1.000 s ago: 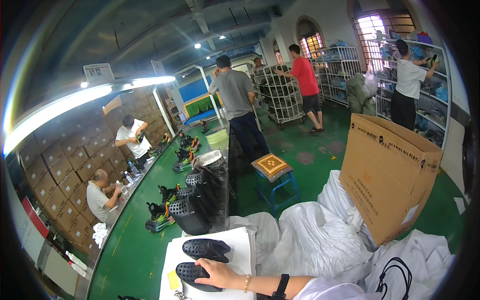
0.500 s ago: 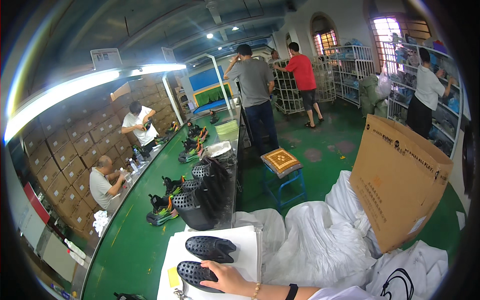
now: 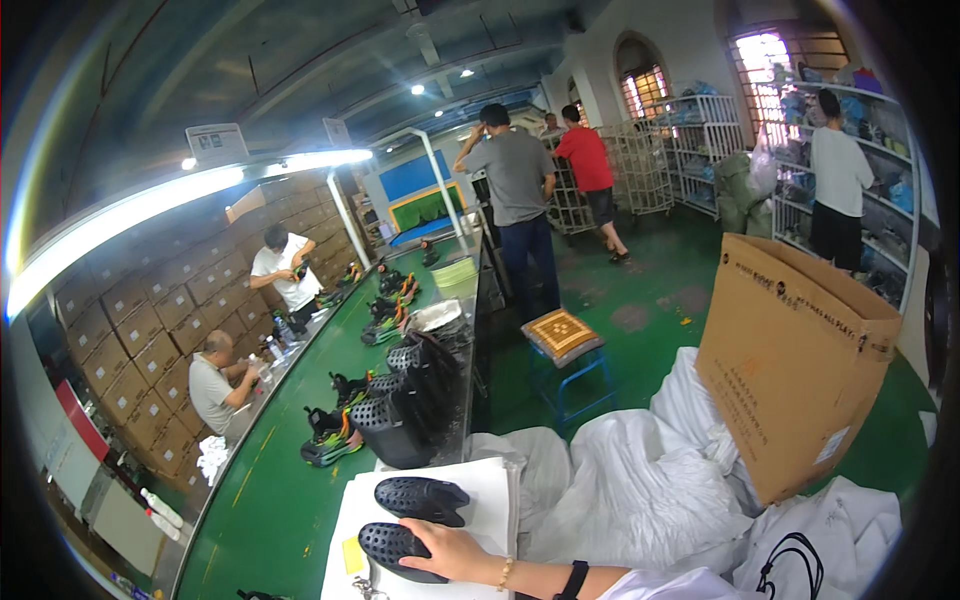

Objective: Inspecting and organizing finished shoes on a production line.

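Two black, perforated plastic shoe inserts lie side by side on a stack of white paper point(image 3: 500, 500) at the front of the bench. My right hand point(image 3: 450, 553) comes in from the lower right and grips the heel end of the nearer shoe insert point(image 3: 385, 543), thumb on top; its far fingers are partly hidden. Just beyond it rests the other shoe insert point(image 3: 415, 497), untouched. A yellow tag point(image 3: 352, 556) and a few small metal pieces point(image 3: 368, 588) are beside the held insert. My left hand is out of view.
Nested stacks of black shoe inserts point(image 3: 400, 425) and colourful sports shoes point(image 3: 330, 440) stand along the green bench point(image 3: 250, 500). On the right are white sacks point(image 3: 620, 490), an open carton point(image 3: 790, 370) and a cushioned stool point(image 3: 563, 334). Several people work or stand around.
The view has shifted slightly. My right hand keeps its grip on the shoe insert. Farther off, the person in red has stepped, and the person at the shelves has lowered an arm.
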Demonstrator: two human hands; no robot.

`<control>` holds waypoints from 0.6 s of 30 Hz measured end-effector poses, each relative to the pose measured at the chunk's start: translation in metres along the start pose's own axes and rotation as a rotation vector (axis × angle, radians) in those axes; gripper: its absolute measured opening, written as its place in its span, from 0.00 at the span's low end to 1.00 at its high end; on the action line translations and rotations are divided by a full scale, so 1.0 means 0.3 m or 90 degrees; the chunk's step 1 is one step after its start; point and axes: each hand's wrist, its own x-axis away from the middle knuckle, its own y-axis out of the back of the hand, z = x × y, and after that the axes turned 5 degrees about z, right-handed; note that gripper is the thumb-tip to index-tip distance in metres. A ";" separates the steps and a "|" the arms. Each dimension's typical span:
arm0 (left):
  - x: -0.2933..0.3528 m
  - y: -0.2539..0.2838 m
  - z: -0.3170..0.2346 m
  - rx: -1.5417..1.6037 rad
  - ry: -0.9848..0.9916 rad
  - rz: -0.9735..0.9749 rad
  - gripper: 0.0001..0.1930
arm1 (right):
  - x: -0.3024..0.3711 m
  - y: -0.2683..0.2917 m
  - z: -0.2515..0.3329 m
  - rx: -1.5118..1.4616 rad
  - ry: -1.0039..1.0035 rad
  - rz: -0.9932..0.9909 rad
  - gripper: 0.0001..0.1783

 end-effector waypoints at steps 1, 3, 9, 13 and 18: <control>-0.007 -0.008 -0.011 -0.007 -0.010 0.009 0.14 | -0.006 0.011 0.017 0.055 -0.002 0.002 0.32; -0.017 -0.021 -0.032 -0.024 -0.030 0.026 0.14 | -0.031 0.057 0.049 0.129 -0.055 0.112 0.32; -0.021 -0.010 -0.037 -0.099 -0.066 0.066 0.13 | -0.087 0.094 0.097 0.255 -0.085 0.164 0.27; -0.007 -0.024 -0.013 -0.137 -0.061 0.094 0.13 | -0.118 0.067 0.078 0.265 -0.052 0.143 0.27; 0.132 -0.176 0.118 0.158 -0.125 -0.464 0.14 | -0.194 0.178 0.277 0.108 0.028 0.201 0.32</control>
